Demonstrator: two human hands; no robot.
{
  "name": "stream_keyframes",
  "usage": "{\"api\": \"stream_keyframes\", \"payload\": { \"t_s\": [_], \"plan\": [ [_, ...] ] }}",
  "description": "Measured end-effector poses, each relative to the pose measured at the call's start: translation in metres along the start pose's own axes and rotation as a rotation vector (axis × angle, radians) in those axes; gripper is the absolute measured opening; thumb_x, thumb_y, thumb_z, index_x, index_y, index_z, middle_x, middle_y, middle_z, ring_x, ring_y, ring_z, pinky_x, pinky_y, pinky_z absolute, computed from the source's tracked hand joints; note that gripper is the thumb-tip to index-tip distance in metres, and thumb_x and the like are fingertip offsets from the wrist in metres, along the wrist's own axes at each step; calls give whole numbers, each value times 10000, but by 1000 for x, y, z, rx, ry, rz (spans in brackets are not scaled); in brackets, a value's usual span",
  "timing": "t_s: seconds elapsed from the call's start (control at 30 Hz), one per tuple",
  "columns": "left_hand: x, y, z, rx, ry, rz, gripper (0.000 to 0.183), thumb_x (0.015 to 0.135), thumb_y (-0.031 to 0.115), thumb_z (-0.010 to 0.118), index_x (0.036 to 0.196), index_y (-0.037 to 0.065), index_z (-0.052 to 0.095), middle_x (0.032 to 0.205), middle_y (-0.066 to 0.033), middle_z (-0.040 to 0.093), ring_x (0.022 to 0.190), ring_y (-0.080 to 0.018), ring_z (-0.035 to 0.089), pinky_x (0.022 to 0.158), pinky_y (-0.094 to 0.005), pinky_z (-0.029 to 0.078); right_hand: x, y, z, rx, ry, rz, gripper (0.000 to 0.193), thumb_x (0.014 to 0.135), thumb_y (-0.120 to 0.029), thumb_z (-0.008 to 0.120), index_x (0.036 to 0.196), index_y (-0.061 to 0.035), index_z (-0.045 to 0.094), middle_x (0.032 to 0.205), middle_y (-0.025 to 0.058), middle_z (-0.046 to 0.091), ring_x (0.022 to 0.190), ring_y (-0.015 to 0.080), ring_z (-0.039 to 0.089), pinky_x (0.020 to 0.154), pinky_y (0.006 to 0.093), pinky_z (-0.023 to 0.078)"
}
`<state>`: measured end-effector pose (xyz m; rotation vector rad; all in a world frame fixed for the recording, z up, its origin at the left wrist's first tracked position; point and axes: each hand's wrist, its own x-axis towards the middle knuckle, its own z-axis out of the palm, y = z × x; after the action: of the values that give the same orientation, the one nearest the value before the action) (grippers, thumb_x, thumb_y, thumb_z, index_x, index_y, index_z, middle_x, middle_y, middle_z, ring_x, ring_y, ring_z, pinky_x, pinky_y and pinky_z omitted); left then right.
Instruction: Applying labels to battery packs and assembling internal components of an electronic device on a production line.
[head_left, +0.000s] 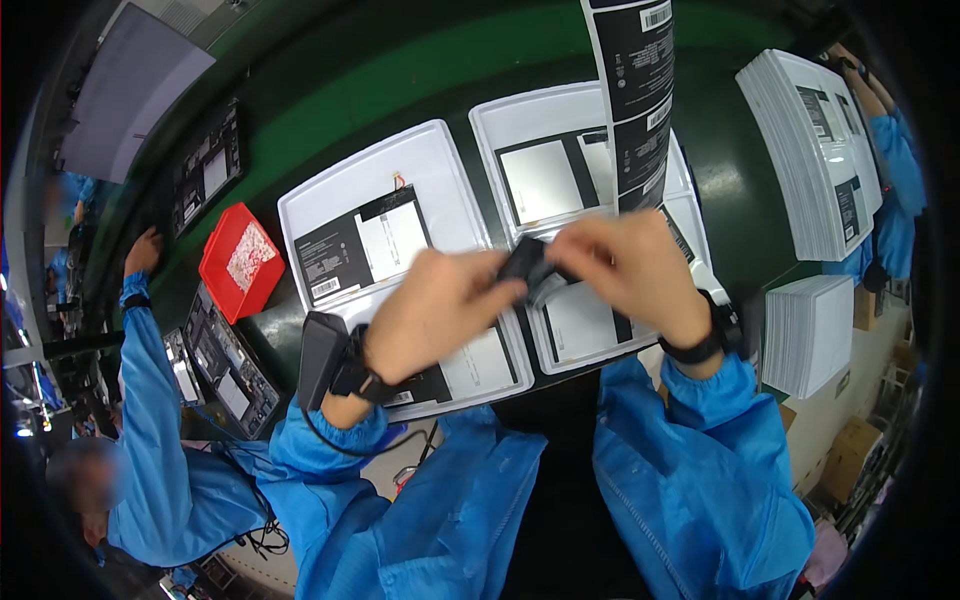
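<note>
Between my hands is a small, dark, glossy piece (527, 268), blurred, that looks like a film or label. The thumb and fingers of my left hand (435, 305) pinch its left side. On the other side, my right hand (640, 270) has its fingers bent against the piece's right edge. Below them are two white trays (450, 155) holding flat battery packs (335, 262) with black labels and pale faces; one pack has short red wires. A long strip of black printed labels (640, 105) hangs from above, near my right hand, over the right tray.
To the left are a red bin (220, 260) of small pale bits and open laptop bases (235, 375). A co-worker's arm (155, 420) reaches in beside them. Stacked white trays (785, 150) and another white stack (810, 335) stand on the right, with another person's blue sleeve (895, 160) beyond.
</note>
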<state>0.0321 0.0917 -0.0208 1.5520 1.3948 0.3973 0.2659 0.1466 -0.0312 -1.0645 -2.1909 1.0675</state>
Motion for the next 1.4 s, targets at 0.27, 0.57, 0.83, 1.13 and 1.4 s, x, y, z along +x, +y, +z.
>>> {"api": "stream_keyframes", "payload": {
  "t_s": [0.27, 0.57, 0.83, 1.13, 1.4],
  "plan": [
    [59, -64, 10, 494, 494, 527, 285, 900, 35, 647, 1179, -3, 691, 1276, -162, 660, 1272, -372, 549, 1046, -448, 469, 34, 56, 18, 284, 345, 480, 236, 909, -169, 741, 914, 67, 732, 621, 80, 681, 469, 96, 580, 458, 243, 422],
    [55, -66, 9, 552, 466, 506, 290, 901, 15, 620, 1182, -24, 682, 1292, -149, 659, 1311, -370, 528, 1078, -461, 462, 37, 61, 21, 265, 355, 480, 235, 912, -158, 741, 945, 74, 736, 632, 62, 688, 446, 78, 554, 423, 231, 400],
    [56, -65, 10, 568, 465, 492, 335, 883, -2, 617, 1214, -25, 668, 1317, -148, 646, 1311, -369, 525, 1075, -461, 462, 37, 61, 22, 274, 349, 473, 241, 919, -159, 735, 949, 80, 730, 642, 67, 689, 439, 80, 551, 412, 238, 397],
    [59, -51, 13, 814, 425, 541, 429, 816, -27, 611, 1234, 30, 685, 1358, -86, 644, 1325, -340, 511, 1088, -459, 443, 37, 58, 21, 247, 349, 471, 246, 912, -162, 737, 941, 82, 727, 636, 73, 687, 441, 89, 563, 423, 239, 413],
    [64, -32, 22, 999, 386, 509, 371, 775, 20, 652, 1136, -37, 715, 1265, -145, 681, 1256, -329, 561, 1095, -430, 438, 11, 22, 15, 80, 383, 352, 348, 928, -205, 729, 1104, 95, 703, 781, 200, 741, 514, 215, 703, 479, 290, 518]
  ]
}}
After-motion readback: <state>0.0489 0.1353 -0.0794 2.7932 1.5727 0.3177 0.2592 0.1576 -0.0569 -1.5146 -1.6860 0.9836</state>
